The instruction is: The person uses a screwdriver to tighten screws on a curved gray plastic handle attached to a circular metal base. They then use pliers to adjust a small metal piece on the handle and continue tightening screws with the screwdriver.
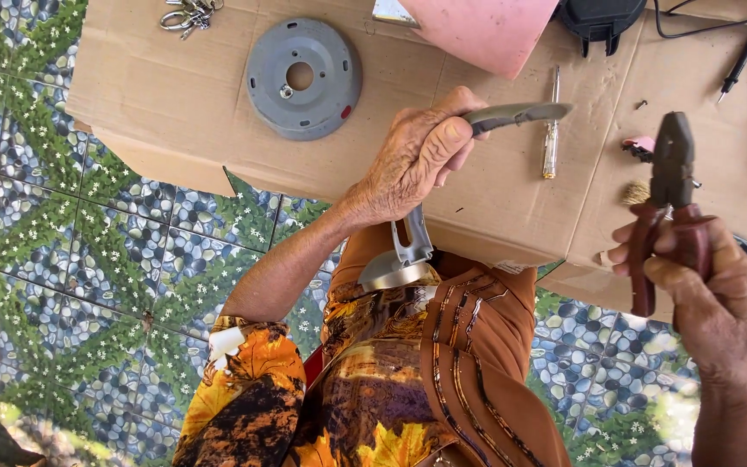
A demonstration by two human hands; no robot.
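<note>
My left hand (pixel 417 160) is closed around a bent grey metal part (pixel 516 113). One end of the part sticks out past my fingers to the right, and its other end (pixel 399 259) hangs below my wrist over my lap. Off to the right, my right hand (pixel 702 285) grips the red handles of a pair of pliers (pixel 672 173). The pliers' dark jaws point up and away from me and look shut. The two hands are apart, both held over the near edge of a flat sheet of cardboard (pixel 175 86).
On the cardboard lie a round grey disc with a centre hole (pixel 303 78), a bunch of keys (pixel 188 13), a clear-handled screwdriver (pixel 551 130), a pink sheet (pixel 486 30), a black device with a cable (pixel 603 22) and a black probe (pixel 741 60). Patterned floor tiles (pixel 62 259) surround it.
</note>
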